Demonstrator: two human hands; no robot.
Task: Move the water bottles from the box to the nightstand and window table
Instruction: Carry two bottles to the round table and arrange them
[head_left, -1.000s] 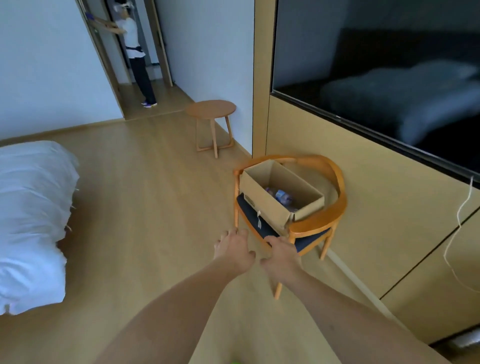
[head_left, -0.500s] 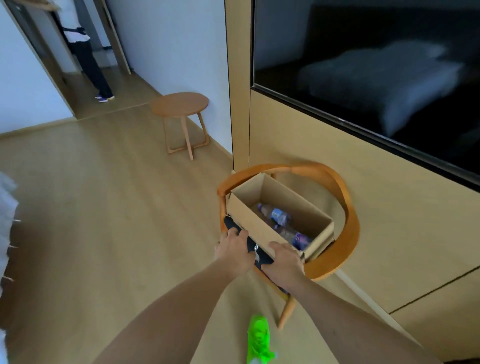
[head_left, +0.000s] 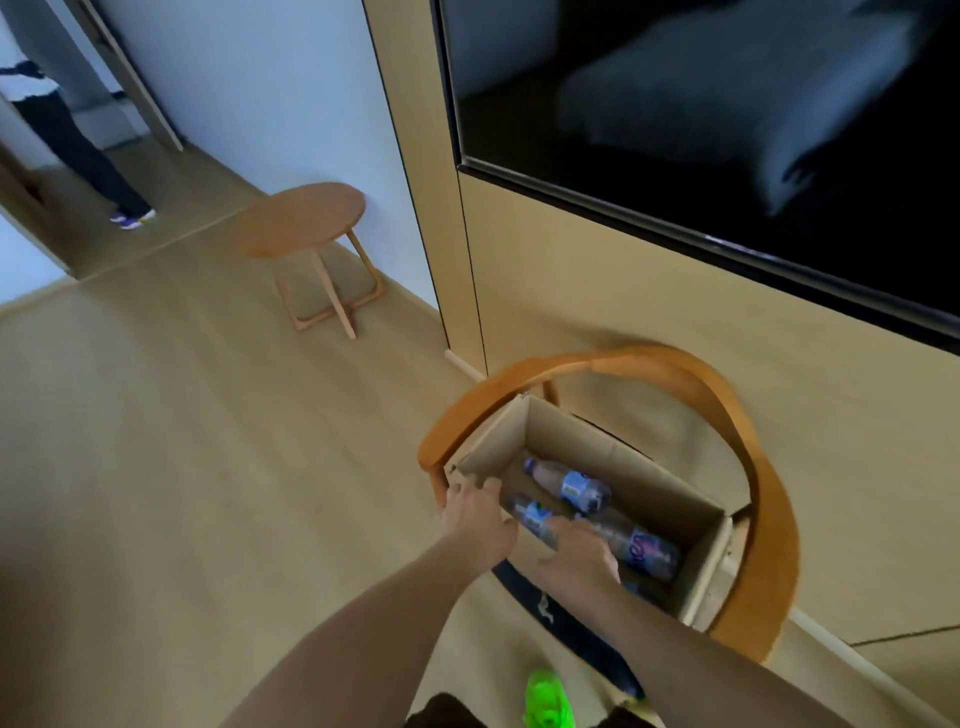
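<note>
So both hands are now reaching into the cardboard box (head_left: 618, 457) on the wooden armchair (head_left: 748, 457), where half a second back they were still at its near edge. Left hand (head_left: 475, 514) is hooking fingers over the box rim; right hand (head_left: 579, 553) is spreading onto a water bottle (head_left: 535, 519), not yet wrapping it. About three bottles are lying flat inside, so picking is just starting.

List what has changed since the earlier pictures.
Both hands have moved forward from in front of the chair into the box. The left hand now rests at its near wall; the right hand reaches onto a bottle, grip unclear. Box, chair and bottles stayed put.
</note>
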